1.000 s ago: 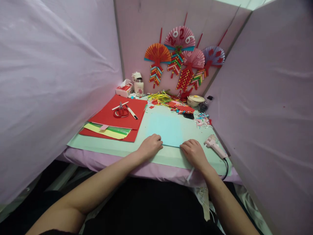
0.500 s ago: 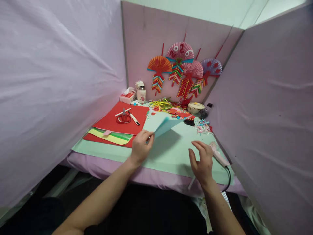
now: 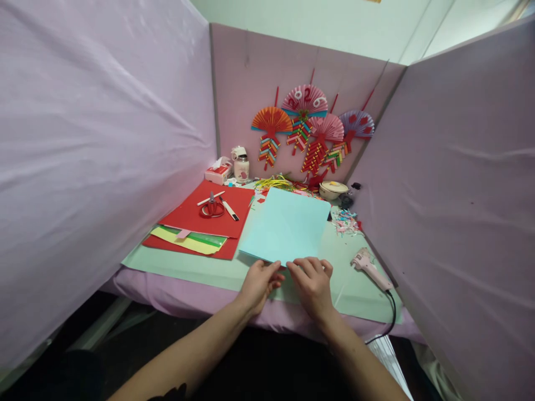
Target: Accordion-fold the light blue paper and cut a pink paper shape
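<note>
A light blue sheet of paper (image 3: 288, 223) is held by its near edge, tilted a little above the green table mat (image 3: 192, 270). My left hand (image 3: 259, 283) pinches that edge near its middle, thumb on top and fingers beneath. Just beside it, my right hand (image 3: 311, 284) grips the same edge, its fingers bent over the paper. The fingertips of both hands are close together. Whether the paper is one layer or several, I cannot tell.
Left lie red sheets (image 3: 192, 214) with red-handled scissors (image 3: 212, 208), a white pen (image 3: 210, 198) and a utility knife (image 3: 229, 209). A pink glue gun (image 3: 371, 269) with a black cord lies right. Behind are paper scraps (image 3: 346, 223), a lidded bowl (image 3: 333, 190) and hanging paper fans (image 3: 304, 100).
The blue paper has turned from nearly edge-on to facing me. My right hand has moved left from free air and taken hold of its near edge, beside my left hand.
</note>
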Available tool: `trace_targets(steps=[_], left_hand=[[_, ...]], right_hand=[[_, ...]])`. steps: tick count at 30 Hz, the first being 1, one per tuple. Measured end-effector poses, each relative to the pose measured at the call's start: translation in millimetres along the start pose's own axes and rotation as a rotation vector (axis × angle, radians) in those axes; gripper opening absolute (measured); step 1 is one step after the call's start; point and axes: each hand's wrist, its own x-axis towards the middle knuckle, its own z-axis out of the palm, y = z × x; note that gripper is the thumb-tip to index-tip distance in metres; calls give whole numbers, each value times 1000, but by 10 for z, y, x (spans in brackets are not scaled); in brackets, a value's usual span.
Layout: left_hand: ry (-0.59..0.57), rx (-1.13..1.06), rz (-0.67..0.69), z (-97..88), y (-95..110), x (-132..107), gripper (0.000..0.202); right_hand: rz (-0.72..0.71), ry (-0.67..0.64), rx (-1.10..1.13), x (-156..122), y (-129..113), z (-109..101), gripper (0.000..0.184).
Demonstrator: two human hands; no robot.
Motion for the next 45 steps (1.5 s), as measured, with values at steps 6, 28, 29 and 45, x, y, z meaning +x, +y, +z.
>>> trace_targets(steps=[6, 28, 29, 45], left_hand=[[-320, 1000, 488, -155, 63, -88, 13], [-355, 2045, 882, -369, 288, 371, 18], [-348, 2048, 878, -395, 310, 365, 17], [-238, 1828, 672, -578, 512, 483, 18]], right_hand=[[79, -63, 122, -6, 180, 43, 17], [-3, -343, 50, 59, 190, 149, 22], [6, -360, 58, 61, 200, 135, 21], [213, -514, 183, 101, 412, -67, 17]])
